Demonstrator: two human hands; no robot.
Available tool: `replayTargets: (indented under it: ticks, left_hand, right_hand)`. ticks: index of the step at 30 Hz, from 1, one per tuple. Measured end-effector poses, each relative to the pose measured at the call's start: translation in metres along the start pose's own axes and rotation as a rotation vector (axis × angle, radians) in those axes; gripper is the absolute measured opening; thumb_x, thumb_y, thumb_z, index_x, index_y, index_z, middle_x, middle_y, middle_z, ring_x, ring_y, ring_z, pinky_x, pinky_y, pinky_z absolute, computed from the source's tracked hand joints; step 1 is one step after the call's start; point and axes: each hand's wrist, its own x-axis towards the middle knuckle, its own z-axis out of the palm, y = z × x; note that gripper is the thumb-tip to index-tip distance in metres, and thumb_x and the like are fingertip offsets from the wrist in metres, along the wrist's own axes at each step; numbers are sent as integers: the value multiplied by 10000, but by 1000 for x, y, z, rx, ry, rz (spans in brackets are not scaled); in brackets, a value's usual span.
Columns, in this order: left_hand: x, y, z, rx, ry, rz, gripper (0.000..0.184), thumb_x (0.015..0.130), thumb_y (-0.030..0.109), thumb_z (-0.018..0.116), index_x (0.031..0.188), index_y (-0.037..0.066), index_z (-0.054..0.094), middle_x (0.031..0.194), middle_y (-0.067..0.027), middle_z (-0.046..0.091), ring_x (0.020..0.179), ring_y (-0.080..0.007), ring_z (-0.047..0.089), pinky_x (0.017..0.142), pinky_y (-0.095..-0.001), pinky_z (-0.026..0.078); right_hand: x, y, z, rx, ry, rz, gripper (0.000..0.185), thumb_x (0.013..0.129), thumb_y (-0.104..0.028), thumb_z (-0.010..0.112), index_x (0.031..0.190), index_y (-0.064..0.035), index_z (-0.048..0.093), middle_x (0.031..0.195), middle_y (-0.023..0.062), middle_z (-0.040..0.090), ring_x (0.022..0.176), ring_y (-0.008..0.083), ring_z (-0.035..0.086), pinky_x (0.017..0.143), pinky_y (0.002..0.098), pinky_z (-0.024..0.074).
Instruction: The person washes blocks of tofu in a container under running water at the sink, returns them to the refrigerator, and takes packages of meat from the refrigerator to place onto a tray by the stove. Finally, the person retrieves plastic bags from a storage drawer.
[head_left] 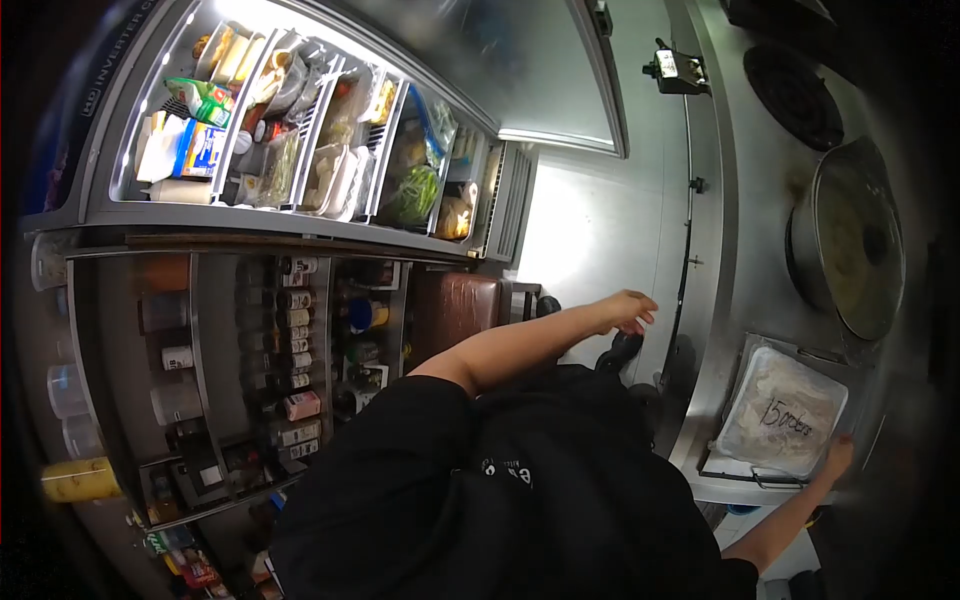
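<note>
The tub (782, 412) lies by the right hand (838, 457), grip unclear, near the counter (750, 240) edge; the left hand (628, 311), half-curled and empty, hangs over open floor (625, 215).

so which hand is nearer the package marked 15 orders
Right. The right hand is at the edge of the package; the left hand is well apart, between it and the open fridge.

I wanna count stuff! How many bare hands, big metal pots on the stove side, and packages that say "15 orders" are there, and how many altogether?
Bare hands: 2, the left hand and the right hand
Big metal pot: 1
Package marked "15 orders": 1
Total: 4
</note>
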Motion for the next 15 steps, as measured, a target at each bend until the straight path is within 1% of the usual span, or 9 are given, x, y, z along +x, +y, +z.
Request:
replayTargets:
  ticks: [1,2,4,5,7,10,11,13,15]
  left_hand:
    - [9,-9,14,-24,73,-7,367,879,299,511,1166,71,536,968,-53,616,682,-169,604,575,-281,460]
    - [8,-13,0,-67,123,-16,368,882,300,497,1174,80,536,989,-57,620,689,-172,606,587,-283,464]
    - [2,-18,-25,-116,176,3,370,882,313,487,1176,94,544,1016,-61,622,718,-175,606,636,-299,465]
    - [-4,-17,-36,-127,232,-3,355,875,309,499,1149,92,563,1013,-52,622,749,-176,605,690,-312,457]
    - [-6,-26,-65,-167,315,-7,308,857,297,544,1078,87,588,1013,-36,626,777,-162,599,725,-316,444]
    - [-21,-38,-99,-334,423,13,269,827,267,616,1029,91,597,1006,-22,629,796,-149,590,730,-322,437]
    - [-26,-41,-110,-378,442,10,253,815,246,640,1013,95,599,1013,-17,623,828,-147,579,733,-327,426]
    - [-29,-55,-128,-416,506,11,259,809,249,646,1015,101,594,1013,-15,619,831,-145,570,726,-332,418]
    - [-27,-75,-149,-459,567,15,267,803,252,652,1016,106,588,1014,-13,616,833,-143,561,720,-337,410]
  right_hand:
    - [4,21,9,-216,269,-138,311,833,-210,490,1022,-7,630,912,167,652,797,244,632,744,360,475]
    - [-1,19,10,-226,264,-141,311,833,-210,490,1022,-7,630,912,167,652,797,244,632,744,360,475]
    - [-8,14,6,81,359,-459,288,852,-235,509,894,22,632,705,138,643,603,197,610,609,309,465]
    - [-18,0,-2,70,351,-464,288,852,-235,509,894,22,632,705,138,643,603,197,610,609,309,465]
    - [-57,-57,-34,55,-319,-193,364,884,-302,510,803,37,614,573,103,597,529,152,573,541,272,432]
    - [-153,-180,-75,2,-590,-141,397,912,-323,518,754,31,605,622,109,607,555,143,584,558,257,446]
    - [-168,-203,-75,-6,-588,-144,397,912,-323,518,754,31,605,622,109,607,555,143,584,558,257,446]
    - [-191,-240,-74,220,-752,-454,345,910,-276,525,813,42,614,606,71,587,605,126,580,542,261,419]
    - [-215,-287,-61,353,-813,-535,306,915,-239,533,854,49,618,669,59,602,636,115,578,591,253,434]
